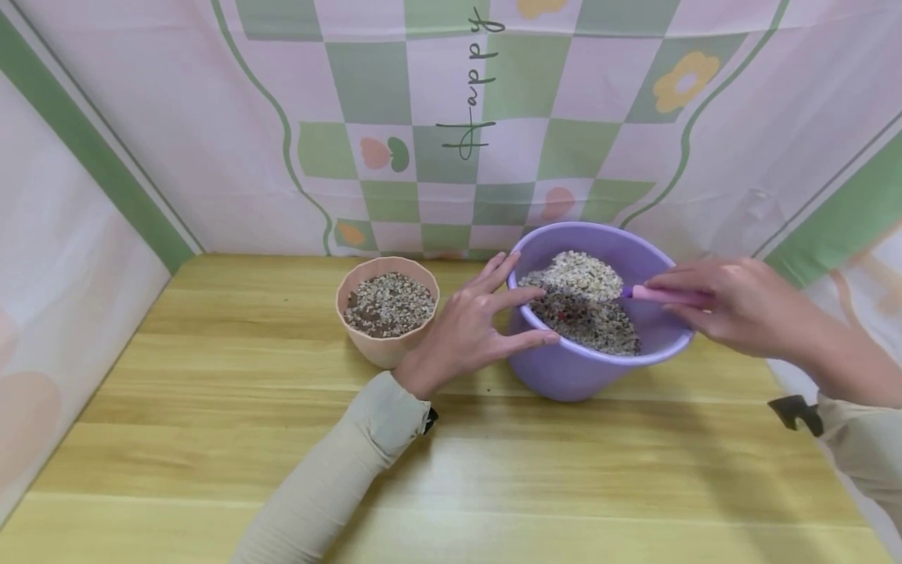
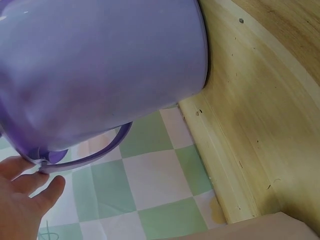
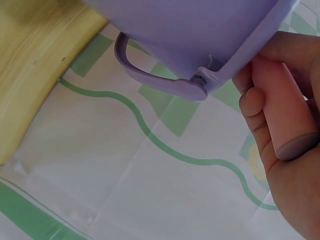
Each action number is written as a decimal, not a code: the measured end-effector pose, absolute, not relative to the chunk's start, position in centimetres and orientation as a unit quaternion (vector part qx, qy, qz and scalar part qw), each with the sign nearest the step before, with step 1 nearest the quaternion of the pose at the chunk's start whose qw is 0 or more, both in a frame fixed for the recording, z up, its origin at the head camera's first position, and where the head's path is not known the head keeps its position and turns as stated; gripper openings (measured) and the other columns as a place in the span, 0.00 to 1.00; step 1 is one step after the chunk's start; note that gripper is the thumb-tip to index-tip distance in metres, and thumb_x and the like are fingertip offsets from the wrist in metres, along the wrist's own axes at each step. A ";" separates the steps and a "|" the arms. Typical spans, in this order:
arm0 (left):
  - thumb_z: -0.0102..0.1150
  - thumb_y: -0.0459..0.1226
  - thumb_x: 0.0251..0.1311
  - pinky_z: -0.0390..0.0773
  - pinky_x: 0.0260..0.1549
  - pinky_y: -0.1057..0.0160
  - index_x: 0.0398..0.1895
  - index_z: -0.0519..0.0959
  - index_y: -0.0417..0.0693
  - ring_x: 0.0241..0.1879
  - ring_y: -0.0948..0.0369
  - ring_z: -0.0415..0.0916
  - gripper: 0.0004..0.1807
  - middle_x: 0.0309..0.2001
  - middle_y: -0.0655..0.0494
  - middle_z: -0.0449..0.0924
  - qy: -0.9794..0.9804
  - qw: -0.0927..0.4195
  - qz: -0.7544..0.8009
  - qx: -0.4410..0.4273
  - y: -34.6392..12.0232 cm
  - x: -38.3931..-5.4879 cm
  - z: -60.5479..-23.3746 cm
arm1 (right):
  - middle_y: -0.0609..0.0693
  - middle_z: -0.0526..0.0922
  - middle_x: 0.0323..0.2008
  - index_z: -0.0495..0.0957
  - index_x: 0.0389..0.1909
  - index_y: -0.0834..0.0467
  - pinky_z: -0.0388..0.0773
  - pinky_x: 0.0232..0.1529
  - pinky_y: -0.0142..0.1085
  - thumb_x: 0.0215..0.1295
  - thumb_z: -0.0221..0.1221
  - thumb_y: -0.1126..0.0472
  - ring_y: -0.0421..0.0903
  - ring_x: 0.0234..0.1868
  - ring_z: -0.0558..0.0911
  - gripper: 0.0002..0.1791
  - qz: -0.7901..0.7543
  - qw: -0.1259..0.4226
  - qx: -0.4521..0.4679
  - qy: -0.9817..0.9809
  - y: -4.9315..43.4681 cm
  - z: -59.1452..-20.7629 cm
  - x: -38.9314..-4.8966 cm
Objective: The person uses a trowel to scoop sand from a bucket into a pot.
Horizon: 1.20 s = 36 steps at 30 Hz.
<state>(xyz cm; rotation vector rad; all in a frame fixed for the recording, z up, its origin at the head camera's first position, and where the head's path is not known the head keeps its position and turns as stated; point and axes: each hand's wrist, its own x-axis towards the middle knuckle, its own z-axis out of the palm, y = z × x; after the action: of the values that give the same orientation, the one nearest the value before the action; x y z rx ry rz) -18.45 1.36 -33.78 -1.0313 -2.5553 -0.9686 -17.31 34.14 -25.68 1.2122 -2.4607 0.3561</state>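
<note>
A purple bucket (image 1: 571, 380) stands on the table, holding a dark, grainy soil mix (image 1: 599, 325). My left hand (image 1: 468, 325) grips its near-left rim, with one finger reaching inside the rim. In my right hand (image 1: 750, 301) is the pink handle (image 1: 672, 297) of a small trowel, pinched between fingers and thumb. The trowel's blade lies under a heap of pale grains (image 1: 581, 274) inside the bucket, so its shape is hidden. Left of the bucket, a peach flowerpot (image 1: 380, 348) contains brown soil topped with similar grains. The right wrist view shows the handle (image 3: 285, 110) beside the bucket wall (image 3: 185, 35).
The wooden table (image 1: 232, 439) has a few loose specks on it. A checkered cloth (image 1: 451, 86) hangs right behind the pot and bucket, with more cloth at both sides. The bucket's purple carrying handle (image 2: 95, 155) hangs down on its far side.
</note>
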 end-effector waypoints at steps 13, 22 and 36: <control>0.62 0.62 0.59 0.62 0.66 0.39 0.64 0.78 0.61 0.76 0.50 0.46 0.32 0.78 0.49 0.50 -0.861 0.106 -0.334 -0.367 0.6 -18.6 -33.3 | 0.52 0.89 0.35 0.88 0.43 0.55 0.79 0.26 0.23 0.71 0.54 0.38 0.43 0.26 0.85 0.26 0.124 0.204 0.446 -0.863 34.0 -25.0 -17.6; 0.63 0.61 0.59 0.60 0.66 0.37 0.64 0.78 0.61 0.76 0.48 0.49 0.32 0.77 0.49 0.52 -0.860 0.111 -0.324 -0.380 0.0 -18.6 -33.1 | 0.52 0.89 0.35 0.88 0.45 0.50 0.77 0.24 0.22 0.72 0.48 0.35 0.34 0.26 0.82 0.28 0.132 0.213 0.453 -0.856 33.7 -24.6 -17.6; 0.62 0.61 0.60 0.57 0.69 0.41 0.65 0.77 0.61 0.76 0.54 0.47 0.32 0.76 0.52 0.56 -0.866 0.133 -0.299 -0.377 -3.1 -17.9 -32.9 | 0.51 0.89 0.37 0.88 0.46 0.51 0.78 0.26 0.21 0.70 0.57 0.41 0.30 0.29 0.83 0.21 0.127 0.210 0.454 -0.856 33.2 -23.6 -17.4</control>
<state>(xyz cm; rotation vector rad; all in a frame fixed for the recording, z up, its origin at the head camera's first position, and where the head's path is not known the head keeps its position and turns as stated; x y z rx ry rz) -17.95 -3.14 -32.94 -1.0939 -2.5122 -0.8675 -17.45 33.23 -23.63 1.2638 -2.3818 0.3539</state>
